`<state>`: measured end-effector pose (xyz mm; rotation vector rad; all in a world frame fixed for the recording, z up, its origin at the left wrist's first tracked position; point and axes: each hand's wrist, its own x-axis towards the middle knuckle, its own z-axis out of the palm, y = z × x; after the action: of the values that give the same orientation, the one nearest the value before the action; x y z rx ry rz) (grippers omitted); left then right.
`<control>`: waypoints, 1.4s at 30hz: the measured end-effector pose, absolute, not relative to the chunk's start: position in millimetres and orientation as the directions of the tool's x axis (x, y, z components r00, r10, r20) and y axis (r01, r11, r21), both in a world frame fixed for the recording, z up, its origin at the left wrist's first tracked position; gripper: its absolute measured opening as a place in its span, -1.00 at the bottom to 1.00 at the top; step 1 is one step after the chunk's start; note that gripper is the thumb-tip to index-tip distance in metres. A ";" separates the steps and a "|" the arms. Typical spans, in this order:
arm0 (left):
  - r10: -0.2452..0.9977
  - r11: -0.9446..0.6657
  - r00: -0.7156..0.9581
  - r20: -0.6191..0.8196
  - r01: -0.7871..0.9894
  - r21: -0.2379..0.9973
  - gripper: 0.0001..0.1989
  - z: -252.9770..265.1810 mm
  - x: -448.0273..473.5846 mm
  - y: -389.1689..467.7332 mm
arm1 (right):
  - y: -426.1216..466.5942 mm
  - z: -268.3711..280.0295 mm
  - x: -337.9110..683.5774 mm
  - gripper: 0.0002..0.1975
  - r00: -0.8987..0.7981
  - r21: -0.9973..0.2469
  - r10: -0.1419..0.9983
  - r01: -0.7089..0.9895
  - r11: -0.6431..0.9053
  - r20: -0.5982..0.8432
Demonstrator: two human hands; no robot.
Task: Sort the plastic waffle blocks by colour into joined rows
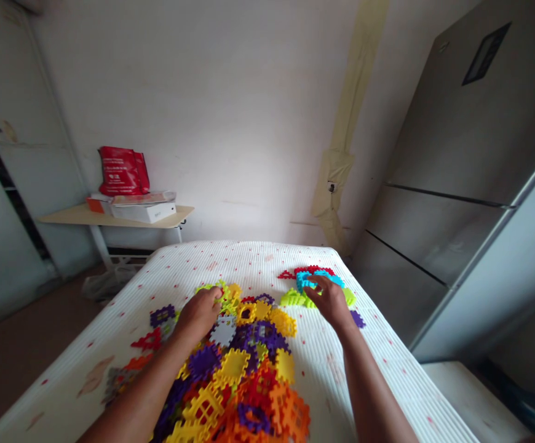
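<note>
Above plastic pieces (pixel 233 367), arms (pixel 150 375) reach; left fingers (pixel 214 296) curled, right fingers (pixel 320 283) half-curled; grips unclear.

Heaped pieces (pixel 233 366) lie lower centre on the sheet (pixel 323 369); another cluster (pixel 334 279), right of centre (fridge (pixel 447 160) far right). Bag (pixel 122 171) sits above boxes (pixel 142 213), left.

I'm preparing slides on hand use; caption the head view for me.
Left hand at the large multicoloured pile of plastic pieces, right hand at the smaller cyan, green and red group.
</note>
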<state>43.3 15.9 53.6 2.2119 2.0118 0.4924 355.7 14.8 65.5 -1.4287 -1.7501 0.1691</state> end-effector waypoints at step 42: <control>0.634 -0.379 0.044 0.772 0.888 0.260 -0.69 2.0 44.3 -76.9 | 45.7 4.8 388.7 -0.65 0.569 -0.983 0.811 0.181 0.039 0.137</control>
<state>44.3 -76.9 2.0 2.4573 1.8674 1.5084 388.7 45.7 4.8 -1.4853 -0.8903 0.5974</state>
